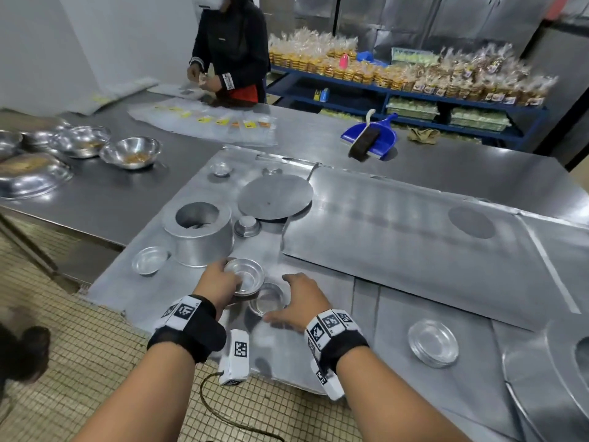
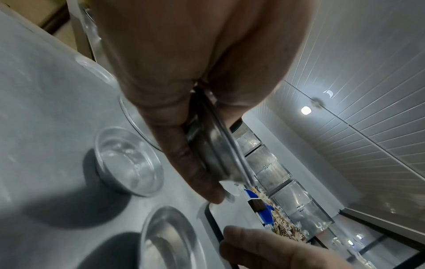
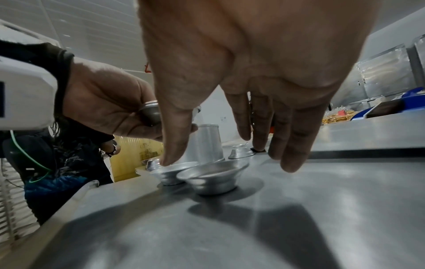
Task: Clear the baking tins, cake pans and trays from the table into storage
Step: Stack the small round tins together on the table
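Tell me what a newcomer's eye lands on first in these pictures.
First, the two hands at the near table edge: the left hand grips a small metal tin lifted and tilted, while the right hand hovers open over another small tin on the table. Behind them stands a tall cake pan, and farther back lies a blue dustpan.
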`<state>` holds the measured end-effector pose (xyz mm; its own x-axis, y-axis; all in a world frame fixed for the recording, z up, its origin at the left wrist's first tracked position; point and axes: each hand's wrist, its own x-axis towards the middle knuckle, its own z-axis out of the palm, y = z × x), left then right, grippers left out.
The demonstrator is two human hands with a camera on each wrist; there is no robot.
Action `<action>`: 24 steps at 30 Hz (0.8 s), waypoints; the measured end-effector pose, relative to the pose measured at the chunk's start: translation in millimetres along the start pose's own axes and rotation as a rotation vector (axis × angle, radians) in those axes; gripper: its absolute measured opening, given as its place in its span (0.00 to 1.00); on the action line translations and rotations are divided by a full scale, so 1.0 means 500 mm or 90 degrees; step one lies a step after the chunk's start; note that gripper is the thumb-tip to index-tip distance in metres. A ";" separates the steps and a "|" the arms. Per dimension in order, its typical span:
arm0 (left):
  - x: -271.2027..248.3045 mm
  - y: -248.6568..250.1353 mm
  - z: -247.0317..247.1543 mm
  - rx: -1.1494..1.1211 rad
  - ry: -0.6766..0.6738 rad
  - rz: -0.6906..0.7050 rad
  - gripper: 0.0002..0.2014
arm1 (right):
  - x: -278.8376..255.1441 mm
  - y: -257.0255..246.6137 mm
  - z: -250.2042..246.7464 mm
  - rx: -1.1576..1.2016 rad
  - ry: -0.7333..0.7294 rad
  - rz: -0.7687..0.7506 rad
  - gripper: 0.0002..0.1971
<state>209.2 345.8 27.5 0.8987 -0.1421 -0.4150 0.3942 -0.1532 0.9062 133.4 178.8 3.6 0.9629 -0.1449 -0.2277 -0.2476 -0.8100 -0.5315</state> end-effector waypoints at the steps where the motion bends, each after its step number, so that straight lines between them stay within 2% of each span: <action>1: 0.008 -0.001 -0.017 0.006 -0.004 0.001 0.19 | 0.008 -0.016 0.010 -0.015 -0.004 0.009 0.55; 5: 0.034 -0.010 -0.075 0.040 -0.017 -0.004 0.20 | 0.026 -0.058 0.046 -0.047 -0.022 0.057 0.55; 10: 0.052 -0.018 -0.106 0.056 -0.052 -0.012 0.21 | 0.036 -0.079 0.068 -0.064 0.025 0.108 0.43; 14: 0.068 -0.024 -0.110 0.040 -0.084 -0.019 0.16 | 0.035 -0.090 0.056 0.006 0.111 0.131 0.44; 18: 0.080 -0.026 -0.111 0.005 -0.117 -0.041 0.15 | 0.032 -0.119 0.024 0.084 0.205 0.107 0.46; 20: 0.093 -0.031 -0.110 -0.017 -0.126 -0.042 0.20 | 0.030 -0.137 0.012 0.105 0.219 0.085 0.45; 22: 0.102 -0.034 -0.109 -0.025 -0.143 -0.053 0.31 | 0.029 -0.156 0.008 0.102 0.212 0.063 0.44; 24: 0.089 -0.020 -0.113 -0.026 -0.175 -0.050 0.31 | 0.030 -0.175 0.013 0.092 0.198 0.046 0.44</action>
<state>256.1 396.1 4.8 0.7815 -0.3923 -0.4852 0.4724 -0.1359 0.8708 169.0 251.2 41.6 0.9235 -0.3831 -0.0209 -0.3072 -0.7058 -0.6384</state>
